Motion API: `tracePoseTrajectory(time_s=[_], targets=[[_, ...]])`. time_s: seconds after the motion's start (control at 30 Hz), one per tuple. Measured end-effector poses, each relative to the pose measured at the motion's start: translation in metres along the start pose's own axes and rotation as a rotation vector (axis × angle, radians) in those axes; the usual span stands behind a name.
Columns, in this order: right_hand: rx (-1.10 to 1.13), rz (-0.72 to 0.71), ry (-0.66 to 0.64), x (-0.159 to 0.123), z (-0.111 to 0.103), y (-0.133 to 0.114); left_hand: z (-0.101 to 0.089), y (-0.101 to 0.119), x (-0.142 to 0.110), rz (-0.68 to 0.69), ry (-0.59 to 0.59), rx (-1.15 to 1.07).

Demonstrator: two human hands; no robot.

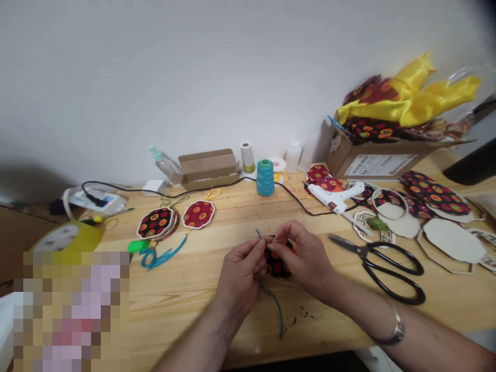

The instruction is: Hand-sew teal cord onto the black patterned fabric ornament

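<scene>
Left hand [241, 271]: thumb and fingers are pinching the blue cord [280, 316] tightly, a short end poking up; gripping near that end should be giving better control.
Right hand [308, 258]: thumb and forefinger are nearly meeting just beside the left's; what they're gripping, if anything, I cannot tell. A light touch seems to be paying here.
Patterned piece [281, 266]: it's sitting between the hands, partly hidden by the right; steadying it would be helping.
Trailing cord: it's hanging loose below, over the tabletop [174, 315]; slack is probably sparing it snags.
Scissors [362, 251]: they're lying by the right forearm, blades pointing handward, worth minding.
</scene>
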State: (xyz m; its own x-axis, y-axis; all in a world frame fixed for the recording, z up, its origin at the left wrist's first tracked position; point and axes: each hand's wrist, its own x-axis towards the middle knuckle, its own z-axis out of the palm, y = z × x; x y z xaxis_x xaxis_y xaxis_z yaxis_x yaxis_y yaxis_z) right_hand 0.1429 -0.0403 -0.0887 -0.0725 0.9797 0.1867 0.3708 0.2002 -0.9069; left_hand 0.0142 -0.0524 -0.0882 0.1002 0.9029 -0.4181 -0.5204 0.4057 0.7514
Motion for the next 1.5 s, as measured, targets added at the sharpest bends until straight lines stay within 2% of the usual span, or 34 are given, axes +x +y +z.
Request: tracePoseTrajectory(time_s=[0.53, 0.97, 1.3, 1.5], targets=[[0.033, 0.051, -0.012, 0.0007, 0.0001, -0.0003, -0.0024, -0.0020, -0.0007, 0.003, -0.047, 0.022], [0.051, 0.067, -0.050, -0.0009, -0.0004, 0.0018, 0.0005, 0.0007, -0.0011, 0.001, -0.032, 0.031], [0.044, -0.052, -0.094, -0.0017, -0.0005, 0.0007, 0.0021, 0.0009, -0.0023, 0.008, -0.002, 0.050], [-0.021, -0.114, -0.075, 0.0021, -0.0084, -0.0066, -0.0007, -0.0011, -0.0006, 0.015, 0.033, 0.037]])
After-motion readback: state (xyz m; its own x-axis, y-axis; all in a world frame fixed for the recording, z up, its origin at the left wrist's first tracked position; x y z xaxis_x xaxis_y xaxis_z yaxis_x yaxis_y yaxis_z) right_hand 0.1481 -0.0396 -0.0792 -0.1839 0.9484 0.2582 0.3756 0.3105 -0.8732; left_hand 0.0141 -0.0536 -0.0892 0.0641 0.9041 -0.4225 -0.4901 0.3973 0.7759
